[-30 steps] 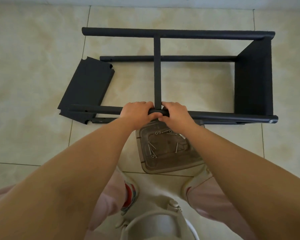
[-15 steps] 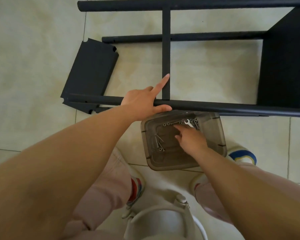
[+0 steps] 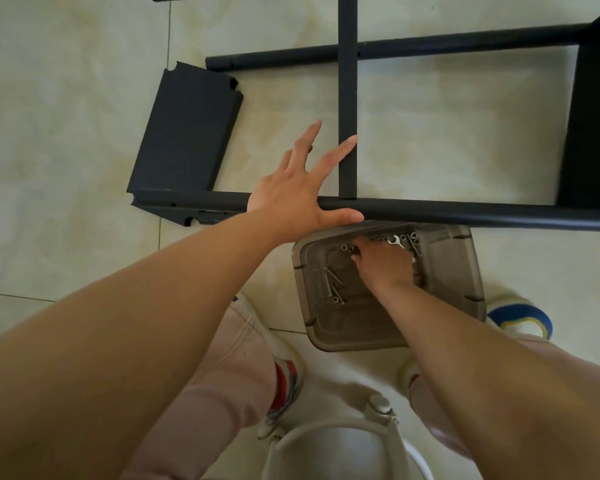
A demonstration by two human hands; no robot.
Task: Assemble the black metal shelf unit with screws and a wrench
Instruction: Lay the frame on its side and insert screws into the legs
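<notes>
Left hand (image 3: 291, 199) lay flat on the near tube (image 3: 465, 211) of the frame, fingers straight and spread wide, thumb along the tube's near side, index tip touching the cross bar (image 3: 347, 98). Grip there was wide, nothing clasped, just pressing.

Right hand (image 3: 385, 263) was down in the tray (image 3: 458, 271), fingers curled over the screws (image 3: 333, 287) near the far wall. Couldn't tell if it actually held one; fingertips were hidden under the knuckles. Wrench (image 3: 396, 240) lay just beyond that hand, against the tray's far wall, with more screws beside it.

Frame lay on its side on the tile floor (image 3: 66, 133), tray tucked partly under the near tube. One shelf (image 3: 593, 133) was fitted at the right end. A loose panel (image 3: 184, 140) leaned at the left end, its near edge touching the near tube. Far tube (image 3: 430, 46) ran parallel behind, crossed by the bar.

My shoes (image 3: 286, 382) sat either side of the tray's near end; white stool (image 3: 340, 445) below.
</notes>
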